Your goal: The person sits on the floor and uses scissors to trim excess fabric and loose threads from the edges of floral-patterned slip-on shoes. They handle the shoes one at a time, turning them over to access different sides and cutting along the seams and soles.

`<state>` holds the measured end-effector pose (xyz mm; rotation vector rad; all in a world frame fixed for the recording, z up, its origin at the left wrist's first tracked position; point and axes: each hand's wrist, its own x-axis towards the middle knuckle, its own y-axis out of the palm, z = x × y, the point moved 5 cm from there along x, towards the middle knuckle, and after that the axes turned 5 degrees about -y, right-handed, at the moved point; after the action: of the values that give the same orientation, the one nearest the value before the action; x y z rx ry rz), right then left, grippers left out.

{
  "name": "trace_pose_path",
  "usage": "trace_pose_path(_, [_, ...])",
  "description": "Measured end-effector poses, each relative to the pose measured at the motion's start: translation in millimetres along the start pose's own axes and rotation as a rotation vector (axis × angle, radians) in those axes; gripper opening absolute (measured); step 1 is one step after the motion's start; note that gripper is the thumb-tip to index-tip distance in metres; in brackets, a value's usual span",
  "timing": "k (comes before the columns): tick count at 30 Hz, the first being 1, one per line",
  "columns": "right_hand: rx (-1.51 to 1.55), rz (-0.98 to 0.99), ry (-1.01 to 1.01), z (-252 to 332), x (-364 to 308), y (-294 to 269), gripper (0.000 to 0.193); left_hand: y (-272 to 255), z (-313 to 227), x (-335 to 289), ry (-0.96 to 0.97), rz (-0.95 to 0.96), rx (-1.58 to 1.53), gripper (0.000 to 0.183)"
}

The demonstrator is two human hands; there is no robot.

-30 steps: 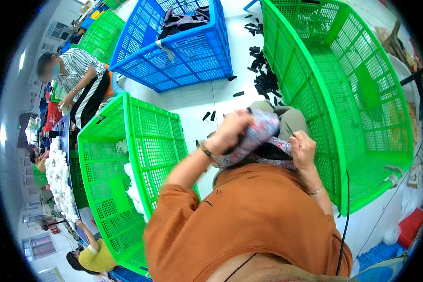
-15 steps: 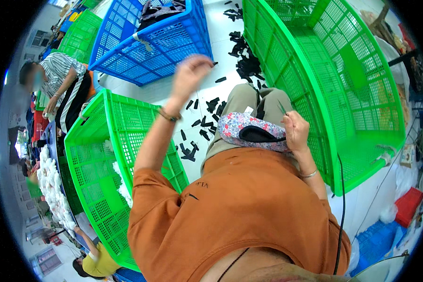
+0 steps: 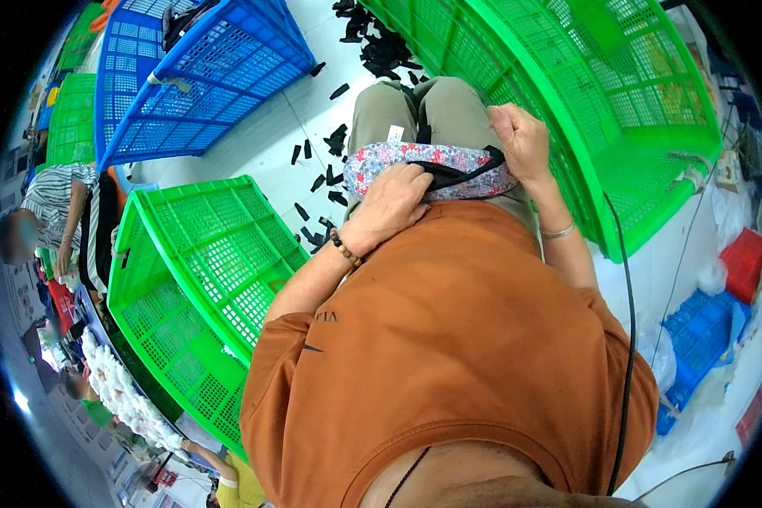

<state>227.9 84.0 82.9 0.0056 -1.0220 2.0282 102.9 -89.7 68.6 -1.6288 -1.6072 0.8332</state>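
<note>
Across my lap lies a curved, padded fabric piece [image 3: 389, 155] with a red, blue and white floral print, a black inner part and a small white label. My left hand [image 3: 389, 203] rests on its near edge, fingers curled down and gripping the cloth by the black opening. At the piece's right end my right hand [image 3: 523, 146] is closed, its knuckles up, close to the black edging. What lies inside that fist is hidden; no thin pointed tool shows there.
Large green crates stand on the right [image 3: 597, 203] and left [image 3: 254, 199], a blue crate [image 3: 220, 93] ahead left. Black scraps [image 3: 385, 51] litter the floor. A black cord [image 3: 626, 339] hangs at my right. A person in a striped shirt [image 3: 59, 199] works at far left.
My left hand has come down from the air beside the blue crate onto the floral piece. My right hand has turned, and the thin pointed tool it held upright no longer shows.
</note>
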Motion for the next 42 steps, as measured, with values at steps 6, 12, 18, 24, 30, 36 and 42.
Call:
trace_pose_path(6, [-0.03, -0.021, 0.1, -21, -3, -11, 0.048, 29, -19, 31, 0.052, 0.103, -0.156, 0.032])
trace_pose_path(12, [-0.015, -0.031, 0.241, -33, -11, -18, 0.055, 42, -38, 69, 0.114, 0.156, -0.234, 0.019])
trace_pose_path(18, [0.474, 0.023, 0.311, -52, -28, 0, 0.053, -27, -35, 52, 0.119, -0.045, -0.135, 0.024])
trace_pose_path(24, [0.705, 0.234, 0.352, -2, -6, 42, 0.033, -54, -5, 22, 0.025, -0.177, -0.102, 0.029])
trace_pose_path(30, [0.764, 0.219, 0.3, 22, 10, 72, 0.032, -7, 47, -2, -0.476, -0.337, -2.03, 0.019])
trace_pose_path(36, [0.673, 0.24, 0.283, 21, 2, 75, 0.031, -15, 48, -5, -0.608, -0.443, -1.957, 0.009])
trace_pose_path(42, [0.581, 0.326, 0.229, 38, 7, 67, 0.03, -11, 62, -6, -0.724, -0.412, -1.841, 0.024])
